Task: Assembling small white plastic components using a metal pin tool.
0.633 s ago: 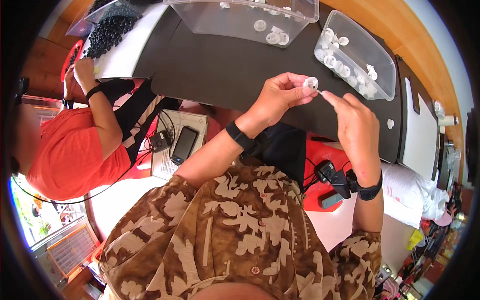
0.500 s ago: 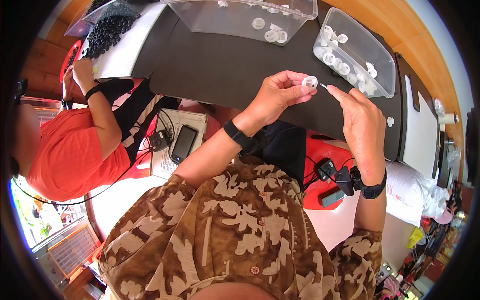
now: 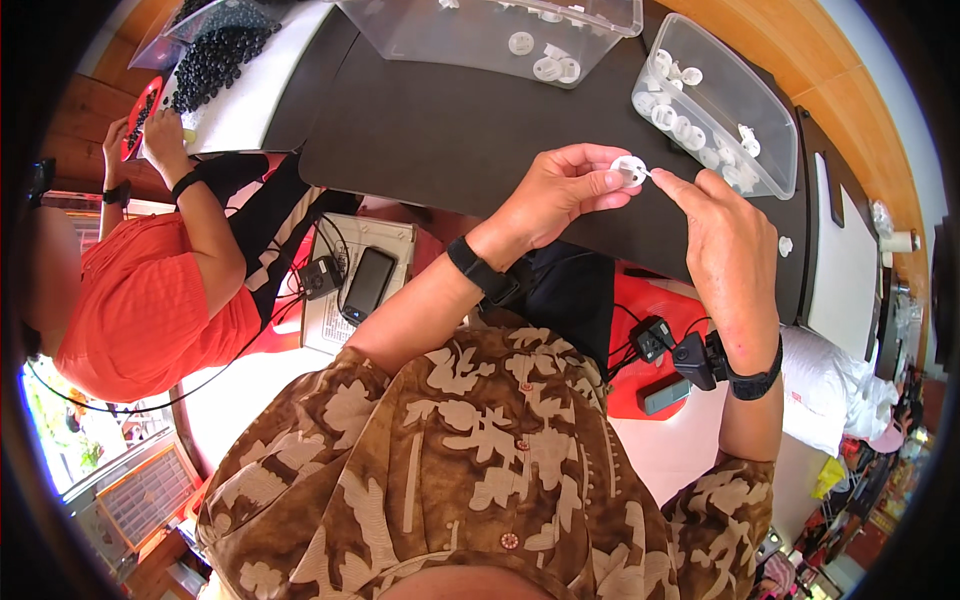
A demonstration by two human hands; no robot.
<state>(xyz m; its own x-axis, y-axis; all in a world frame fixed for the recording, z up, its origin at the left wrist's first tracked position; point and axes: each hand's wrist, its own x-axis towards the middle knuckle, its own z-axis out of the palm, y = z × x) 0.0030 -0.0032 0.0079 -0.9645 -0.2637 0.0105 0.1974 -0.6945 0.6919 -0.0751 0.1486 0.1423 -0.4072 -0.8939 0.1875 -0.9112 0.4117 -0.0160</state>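
Note:
Between the thumb and fingers of my left hand (image 3: pixel 560 190) is a round white plastic part (image 3: pixel 629 171) with cut-outs in its face. My right hand (image 3: pixel 728 230) pinches a thin tool with a pale, narrow tip (image 3: pixel 648 173); most of the tool is hidden by the fingers. That tip meets the right rim of the white part. Both hands are raised over the near edge of the dark table (image 3: pixel 430 130). A small white piece (image 3: pixel 785 246) lies on the table to the right of my right hand.
Clear plastic bins, one at the back (image 3: pixel 470 50) and another at the right (image 3: pixel 775 120), hold similar white parts. On the left, a person in a red shirt (image 3: pixel 150 310) works beside a heap of black pieces (image 3: pixel 215 65). A phone (image 3: pixel 370 280) rests on a box.
My right hand has shifted slightly, and the tool's tip, apart from the white part before, now reaches it. The white part has turned a little in my left hand.

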